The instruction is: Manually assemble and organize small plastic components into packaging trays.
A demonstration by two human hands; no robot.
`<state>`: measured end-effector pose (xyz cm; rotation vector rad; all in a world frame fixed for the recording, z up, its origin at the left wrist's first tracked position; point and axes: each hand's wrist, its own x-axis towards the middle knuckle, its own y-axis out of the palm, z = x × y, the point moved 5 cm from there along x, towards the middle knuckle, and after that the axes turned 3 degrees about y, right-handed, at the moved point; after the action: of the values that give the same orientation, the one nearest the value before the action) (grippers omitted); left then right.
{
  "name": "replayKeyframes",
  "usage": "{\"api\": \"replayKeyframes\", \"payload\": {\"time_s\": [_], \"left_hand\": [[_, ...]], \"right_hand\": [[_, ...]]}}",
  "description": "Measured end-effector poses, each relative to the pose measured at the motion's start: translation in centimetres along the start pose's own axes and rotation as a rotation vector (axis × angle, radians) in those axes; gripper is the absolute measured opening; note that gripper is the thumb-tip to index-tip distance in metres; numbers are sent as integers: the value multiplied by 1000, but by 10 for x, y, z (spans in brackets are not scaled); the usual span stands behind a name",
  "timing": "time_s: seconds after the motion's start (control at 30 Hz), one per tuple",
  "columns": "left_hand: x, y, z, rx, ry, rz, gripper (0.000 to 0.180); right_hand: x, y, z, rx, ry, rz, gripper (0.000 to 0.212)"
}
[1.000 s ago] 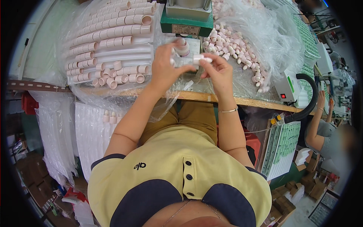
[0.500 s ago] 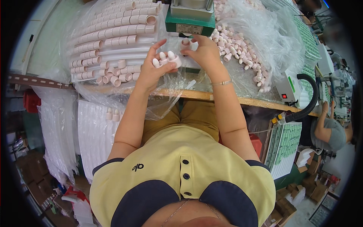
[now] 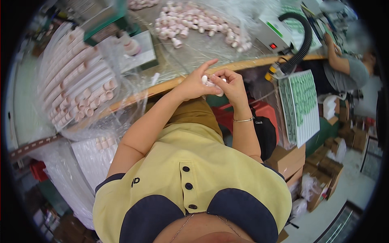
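Observation:
Small pink pieces with white rounded tips (image 3: 209,82) sit in the fingers of my left hand (image 3: 193,86), in front of the bench edge. My right hand (image 3: 235,88) meets them, its thumb and fingers pinched on the pieces' right side; the fingers partly hide them. Behind, on the pale metal base (image 3: 142,51) of a green press (image 3: 106,34), stands a pink cup-shaped piece (image 3: 131,47), apart from both hands. Rows of pink cylindrical caps (image 3: 67,90) lie on a white ribbed sheet to the left. Some loose caps (image 3: 91,103) lie at the sheet's near end.
A heap of small pink-and-white pieces (image 3: 190,20) covers the far bench. On the right are a white box with a red switch (image 3: 273,40), a black corrugated hose (image 3: 306,40), and stacked green-and-white trays (image 3: 302,103). Clear plastic film hangs over the wooden edge (image 3: 162,86). Another person (image 3: 344,69) sits far right.
The view has turned to the right. Both hands have left the press and come together before the bench edge, my right hand closing on the pieces in my left.

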<state>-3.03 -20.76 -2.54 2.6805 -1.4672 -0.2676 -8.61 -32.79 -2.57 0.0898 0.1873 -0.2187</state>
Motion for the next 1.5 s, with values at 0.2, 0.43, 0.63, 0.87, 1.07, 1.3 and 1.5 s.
{"api": "replayKeyframes", "payload": {"time_s": [0.2,0.43,0.63,0.87,1.07,1.3,1.5], "left_hand": [[71,84,37,-197,-159,147,82],[137,138,69,229,84,150,64],[113,147,43,223,232,-134,43],[86,120,29,125,411,-332,33],[-87,-11,-39,231,137,-425,39],[-409,-148,-46,716,-443,-1174,37],[-471,-197,4,543,-679,-1231,34]], "right_hand": [[-37,-98,-33,31,-40,-350,14],[-57,-180,-76,196,-112,-823,22],[-56,-185,-89,497,-17,-764,29],[-17,-183,-135,1093,28,-339,23],[-7,-122,-103,1338,-22,-526,40],[-7,-39,-28,587,-201,-537,33],[26,16,35,-20,-346,-470,30]]}}
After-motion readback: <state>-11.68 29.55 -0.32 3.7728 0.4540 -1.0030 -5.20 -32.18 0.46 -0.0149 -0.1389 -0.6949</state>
